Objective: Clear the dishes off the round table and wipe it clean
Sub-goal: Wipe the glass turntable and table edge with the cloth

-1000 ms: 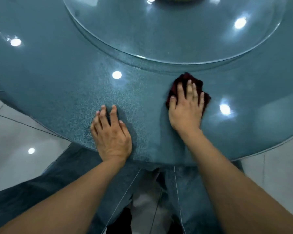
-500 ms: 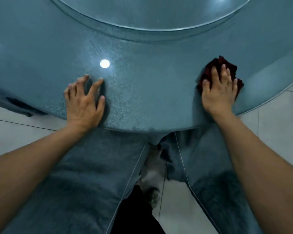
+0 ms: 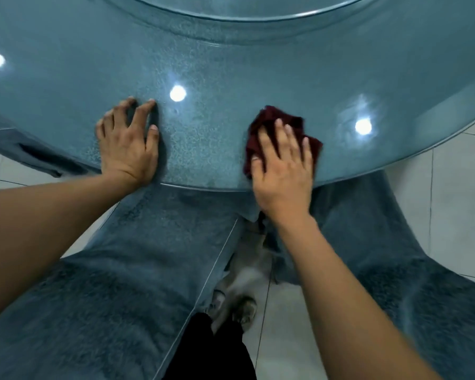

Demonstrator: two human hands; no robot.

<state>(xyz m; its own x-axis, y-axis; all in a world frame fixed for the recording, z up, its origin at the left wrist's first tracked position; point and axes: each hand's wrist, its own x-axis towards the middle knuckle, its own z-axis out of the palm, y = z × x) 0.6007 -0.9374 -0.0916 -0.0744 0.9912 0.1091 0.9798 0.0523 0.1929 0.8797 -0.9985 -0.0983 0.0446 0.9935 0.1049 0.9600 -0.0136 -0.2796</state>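
The right hand, fingers flat, is pressing the maroon cloth back inward along the glass worktop edge, nearer the flat, empty left hand; wiping is progressing, no dishes visible.

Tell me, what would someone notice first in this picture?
Probably the dark red cloth, because it stands out against the big shiny blue table; the right hand presses flat on it near the table's near edge. The left hand rests on the tabletop beside it, apart from the cloth. Bright round light spots also gleam on the table between and beside the hands.
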